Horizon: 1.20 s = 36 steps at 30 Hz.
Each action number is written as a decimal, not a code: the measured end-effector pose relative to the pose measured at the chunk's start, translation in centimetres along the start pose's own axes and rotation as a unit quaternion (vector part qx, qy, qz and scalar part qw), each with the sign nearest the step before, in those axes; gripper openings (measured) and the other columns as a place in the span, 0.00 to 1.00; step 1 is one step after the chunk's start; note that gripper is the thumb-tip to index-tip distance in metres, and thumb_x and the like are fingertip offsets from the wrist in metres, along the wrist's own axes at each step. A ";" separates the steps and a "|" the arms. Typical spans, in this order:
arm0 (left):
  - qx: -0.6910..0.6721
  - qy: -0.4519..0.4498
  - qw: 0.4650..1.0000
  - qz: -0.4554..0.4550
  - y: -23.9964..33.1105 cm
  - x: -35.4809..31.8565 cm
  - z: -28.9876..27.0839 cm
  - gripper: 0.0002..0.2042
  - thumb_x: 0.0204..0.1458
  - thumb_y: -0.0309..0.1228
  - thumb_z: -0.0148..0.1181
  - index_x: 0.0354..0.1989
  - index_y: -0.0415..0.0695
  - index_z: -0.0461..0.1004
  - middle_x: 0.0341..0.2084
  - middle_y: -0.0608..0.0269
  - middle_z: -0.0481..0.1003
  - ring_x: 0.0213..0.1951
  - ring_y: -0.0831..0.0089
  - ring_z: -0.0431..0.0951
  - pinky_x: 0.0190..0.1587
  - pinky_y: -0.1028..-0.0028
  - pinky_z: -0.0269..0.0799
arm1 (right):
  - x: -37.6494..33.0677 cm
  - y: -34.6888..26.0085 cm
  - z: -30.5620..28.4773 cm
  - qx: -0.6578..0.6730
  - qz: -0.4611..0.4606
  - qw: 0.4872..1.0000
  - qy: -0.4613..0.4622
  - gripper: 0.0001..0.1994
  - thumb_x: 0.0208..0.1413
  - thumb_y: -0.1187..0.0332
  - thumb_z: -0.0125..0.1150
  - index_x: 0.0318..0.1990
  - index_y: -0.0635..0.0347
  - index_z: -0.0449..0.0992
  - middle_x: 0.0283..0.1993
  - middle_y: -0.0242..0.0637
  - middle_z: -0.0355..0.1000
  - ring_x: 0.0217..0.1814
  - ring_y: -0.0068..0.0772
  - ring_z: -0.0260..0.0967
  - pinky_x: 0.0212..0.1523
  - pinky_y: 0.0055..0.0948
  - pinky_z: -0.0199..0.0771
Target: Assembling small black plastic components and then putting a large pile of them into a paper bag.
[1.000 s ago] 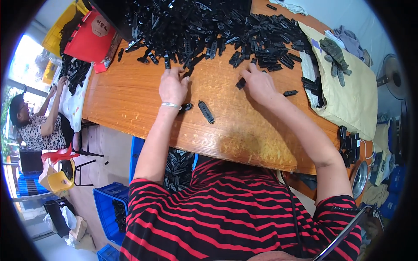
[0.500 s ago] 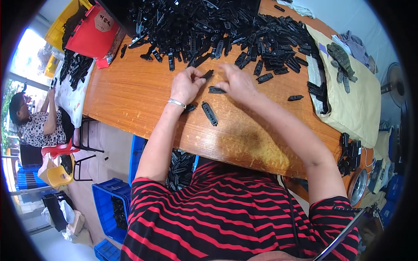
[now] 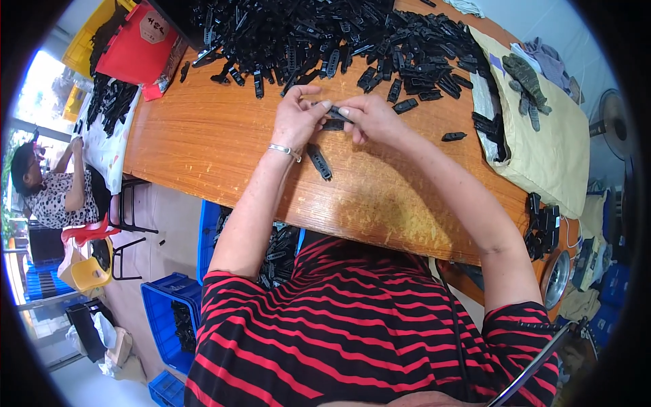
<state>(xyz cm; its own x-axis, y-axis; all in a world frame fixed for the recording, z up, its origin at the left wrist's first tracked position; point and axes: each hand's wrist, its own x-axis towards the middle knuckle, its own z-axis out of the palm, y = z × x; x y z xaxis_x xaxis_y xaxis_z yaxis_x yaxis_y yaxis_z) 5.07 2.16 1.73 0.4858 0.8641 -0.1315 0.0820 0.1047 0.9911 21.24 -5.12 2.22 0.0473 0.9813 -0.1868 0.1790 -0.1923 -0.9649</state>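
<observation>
Forearms [image 3: 252,207] are brought in from lower edge, L nearly straight, R elbow bent outward. L hand [image 3: 295,122] is turned inward, 1 finger stretched out above the rest, w/ silver bracelet [image 3: 283,150] worn at wrist; R hand [image 3: 374,119] is set opposite, fingers curled. Each grip is nearly closed: 1 black part [image 3: 337,114] is pinched btwn thumbs & fingers of both, just above tabletop [image 3: 203,149]. Its long axis is slanted, upper L to lower R; which end is front can't be told, ends being partly covered. Just below hands, 1 loose part [image 3: 333,125] is laid approx. crosswise. Nearer body, by L wrist, 1 slanted part [image 3: 319,163] is laid, lower end pointed R. Farther R, 1 stray part [image 3: 454,136] is left apart, approx. crosswise. Beyond hands, pile of parts [image 3: 291,44] is heaped, too many to count.
</observation>
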 end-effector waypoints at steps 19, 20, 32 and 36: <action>0.262 0.038 0.964 -0.022 -3.9 2.2 -0.3 0.10 0.44 0.34 0.69 0.26 0.40 0.77 0.20 0.61 0.77 0.26 0.73 0.76 0.33 0.72 0.72 | 2.2 2.4 0.1 -0.132 0.111 0.983 0.059 0.13 0.52 0.65 0.67 0.25 0.62 0.72 0.17 0.36 0.71 0.14 0.23 0.66 0.16 0.25 0.67; 0.262 0.035 0.964 -0.023 -3.8 2.0 -0.1 0.10 0.44 0.34 0.69 0.26 0.40 0.77 0.20 0.61 0.77 0.26 0.73 0.76 0.33 0.72 0.72 | 2.2 2.4 0.1 -0.142 0.102 0.983 0.063 0.13 0.51 0.65 0.68 0.25 0.63 0.72 0.18 0.36 0.71 0.15 0.23 0.67 0.17 0.26 0.67; 0.395 0.004 0.917 0.053 -3.7 2.3 -0.7 0.18 0.45 0.39 0.68 0.42 0.46 0.72 0.33 0.56 0.76 0.38 0.63 0.77 0.42 0.66 0.71 | 2.6 1.3 -0.5 -0.407 0.068 0.909 0.055 0.19 0.44 0.53 0.72 0.26 0.58 0.73 0.24 0.39 0.73 0.27 0.38 0.69 0.29 0.35 0.68; 0.412 -0.038 0.909 0.043 -2.3 0.7 -0.5 0.19 0.47 0.36 0.68 0.45 0.44 0.71 0.34 0.57 0.76 0.37 0.65 0.77 0.42 0.68 0.72 | 1.1 1.8 0.1 -0.377 0.064 0.923 0.034 0.18 0.44 0.51 0.70 0.27 0.58 0.77 0.29 0.45 0.75 0.34 0.45 0.74 0.36 0.40 0.71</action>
<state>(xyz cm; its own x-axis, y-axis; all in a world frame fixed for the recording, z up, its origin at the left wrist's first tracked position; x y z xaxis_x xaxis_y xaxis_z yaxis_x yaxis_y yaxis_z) 4.81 2.73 -0.66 0.5777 0.8117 -0.0858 0.6497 -0.3936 0.6504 21.52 -4.40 0.24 0.1737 0.9515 -0.2539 0.7996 -0.2868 -0.5276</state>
